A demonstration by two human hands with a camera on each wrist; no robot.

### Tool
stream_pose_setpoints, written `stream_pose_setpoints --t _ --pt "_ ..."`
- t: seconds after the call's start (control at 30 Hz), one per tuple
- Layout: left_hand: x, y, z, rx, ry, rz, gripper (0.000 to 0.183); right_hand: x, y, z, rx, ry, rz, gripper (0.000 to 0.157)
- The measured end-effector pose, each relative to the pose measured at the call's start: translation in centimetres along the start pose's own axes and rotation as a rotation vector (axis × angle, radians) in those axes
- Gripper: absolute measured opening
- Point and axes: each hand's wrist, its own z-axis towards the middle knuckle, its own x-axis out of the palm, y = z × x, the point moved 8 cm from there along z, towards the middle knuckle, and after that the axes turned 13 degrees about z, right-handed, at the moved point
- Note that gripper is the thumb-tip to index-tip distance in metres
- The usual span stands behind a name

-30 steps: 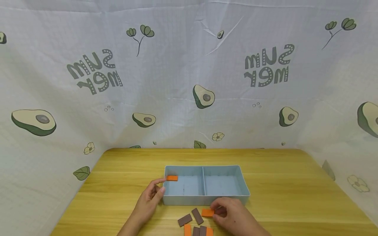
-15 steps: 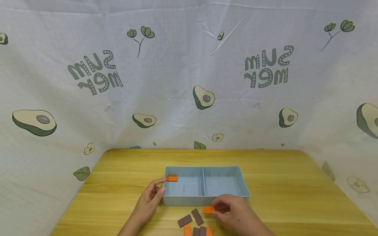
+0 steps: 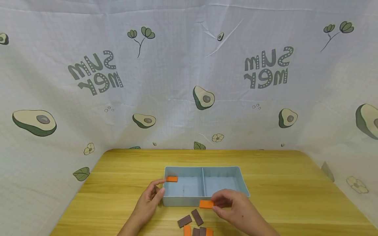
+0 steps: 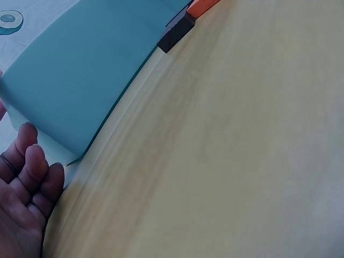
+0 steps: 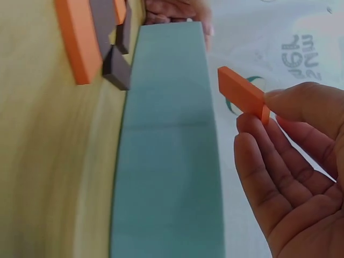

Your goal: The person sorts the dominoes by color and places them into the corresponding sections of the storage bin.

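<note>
My right hand (image 3: 231, 208) pinches an orange rectangular block (image 3: 206, 204) between thumb and fingers, just before the front wall of a pale blue two-compartment box (image 3: 183, 201). In the right wrist view, this orange block (image 5: 242, 92) appears above the box's rim, beside the fingertips. At the box's left end, my left hand (image 3: 150, 198) holds the rim with thumb and index finger. Its other fingers (image 4: 33, 161) curl beside the end wall in the left wrist view. Another orange block (image 3: 172, 179) lies inside the left compartment, close to that hand.
Two brown blocks (image 3: 184, 221) lie in front of the box on the wooden table (image 3: 118, 183). Nearer still, more orange and brown blocks (image 3: 202, 231) sit together, cut off by the frame's lower edge. A printed white cloth (image 3: 177, 65) hangs behind and at both sides.
The right hand has lifted the orange block off the table, up and toward the box's front wall. The left hand and the box have stayed put.
</note>
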Motion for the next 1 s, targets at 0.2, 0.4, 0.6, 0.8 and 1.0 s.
stream_pose_setpoints --t 0.2,0.4,0.6,0.8,1.0 --pt "0.0 0.0 0.0 -0.002 0.002 0.000 0.033 -0.3 1.8 0.3 -0.107 -0.031 -0.008 0.014" --pt "0.0 0.1 0.1 -0.003 0.001 -0.005 0.032 -0.3 3.3 0.8 -0.167 -0.039 -0.010 0.013" --pt "0.1 0.1 0.0 -0.003 0.000 0.000 0.032 -0.2 4.5 1.5 -0.172 -0.043 -0.005 0.012" --pt "0.1 0.0 -0.1 0.001 -0.002 -0.003 0.032 0.0 5.5 2.0 -0.200 -0.051 -0.019 0.013" --pt "0.0 0.0 -0.1 -0.003 0.002 -0.011 0.032 0.4 6.2 2.7 -0.188 -0.054 -0.020 0.011"
